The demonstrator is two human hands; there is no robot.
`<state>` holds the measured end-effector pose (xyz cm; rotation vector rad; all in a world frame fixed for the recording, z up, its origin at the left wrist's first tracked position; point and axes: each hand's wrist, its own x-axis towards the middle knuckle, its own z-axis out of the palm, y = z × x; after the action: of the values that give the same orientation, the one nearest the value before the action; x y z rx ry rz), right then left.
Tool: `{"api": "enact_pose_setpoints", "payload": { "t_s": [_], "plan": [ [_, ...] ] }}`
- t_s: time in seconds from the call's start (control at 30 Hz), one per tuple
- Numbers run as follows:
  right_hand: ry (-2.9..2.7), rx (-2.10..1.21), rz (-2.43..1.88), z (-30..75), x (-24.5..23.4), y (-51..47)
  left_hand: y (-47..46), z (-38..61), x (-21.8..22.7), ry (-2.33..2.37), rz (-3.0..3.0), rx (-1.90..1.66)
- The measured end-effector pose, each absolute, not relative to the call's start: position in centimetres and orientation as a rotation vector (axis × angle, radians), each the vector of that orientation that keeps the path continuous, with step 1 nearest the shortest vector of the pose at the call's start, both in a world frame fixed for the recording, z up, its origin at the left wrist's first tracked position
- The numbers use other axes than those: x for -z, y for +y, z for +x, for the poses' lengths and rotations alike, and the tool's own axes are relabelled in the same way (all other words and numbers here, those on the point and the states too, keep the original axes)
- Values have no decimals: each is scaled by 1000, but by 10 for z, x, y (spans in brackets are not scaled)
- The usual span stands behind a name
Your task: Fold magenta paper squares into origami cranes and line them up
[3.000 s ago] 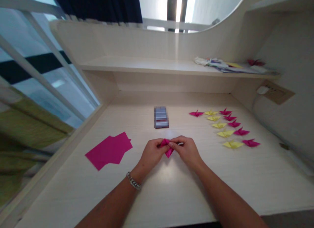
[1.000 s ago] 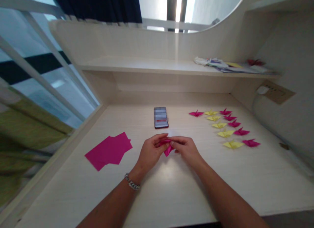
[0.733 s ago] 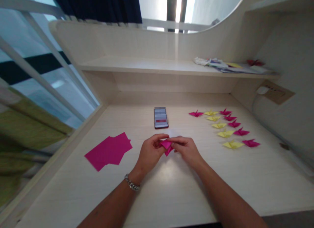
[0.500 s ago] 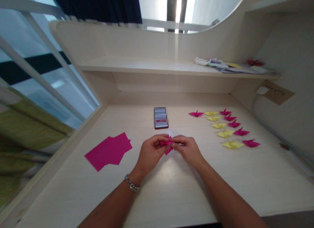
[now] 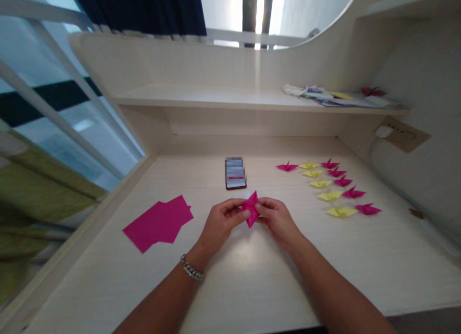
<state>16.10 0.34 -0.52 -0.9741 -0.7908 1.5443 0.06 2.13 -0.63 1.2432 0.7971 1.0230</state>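
Observation:
Between both hands, just above the desk, is a folded piece of pink origami paper point(image 5: 251, 209), pointed at its top and bottom. My left hand point(image 5: 224, 221) pinches its left side, the thumb lying across the front. From the right, my right hand point(image 5: 276, 219) grips it with the thumb on the front face and the fingers behind. Flat pink paper sheets point(image 5: 158, 223) overlap on the desk left of my hands. Off to the right stand several yellow paper cranes point(image 5: 330, 195) and several pink paper cranes point(image 5: 353, 192) in slanting rows.
A smartphone point(image 5: 235, 173) lies beyond my hands, its screen blurred out. Above the desk point(image 5: 245, 295) runs a shelf point(image 5: 201, 96) with papers point(image 5: 338, 98) at its right end. A plug with a cable point(image 5: 383, 131) sits in the right wall socket.
The pink folded paper has been turned and spread, so its broad pointed shape now faces me. My fingers have shifted, with both thumbs now on its front.

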Motion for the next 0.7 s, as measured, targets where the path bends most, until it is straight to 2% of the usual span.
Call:
{"api": "enact_pose_setpoints", "payload": {
  "t_s": [0.4, 0.7],
  "plan": [
    [-752, -1645, -905, 171, -2, 2, 24, -3, 7, 663, 1117, -951],
    [-902, -1487, -1070, 164, 2, 2, 23, 1, 1, 745, 943, -977]
  ]
}}
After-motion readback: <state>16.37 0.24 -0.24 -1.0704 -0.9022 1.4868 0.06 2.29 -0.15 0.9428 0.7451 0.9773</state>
